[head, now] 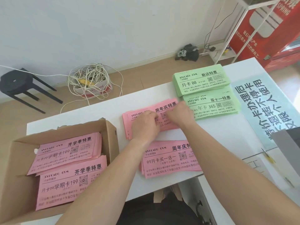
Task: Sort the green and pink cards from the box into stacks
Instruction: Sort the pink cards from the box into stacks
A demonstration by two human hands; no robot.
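Box at 8 o'clock, two pink bundles inside. Centre: left hand and right hand, fingers curled, both pinching the far pink stack. The near pink stack lies at its 6 o'clock. Green stacks at 2 o'clock. Risk: uneven pushing could fan the loose cards apart — or shove them into the green stacks.

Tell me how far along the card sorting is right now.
Done: the far green stack, near green stack and near pink stack lie on the white table. In hand: the left hand and right hand both grip the far pink stack. Left: the rear pink bundle and front pink bundle sit in the cardboard box.
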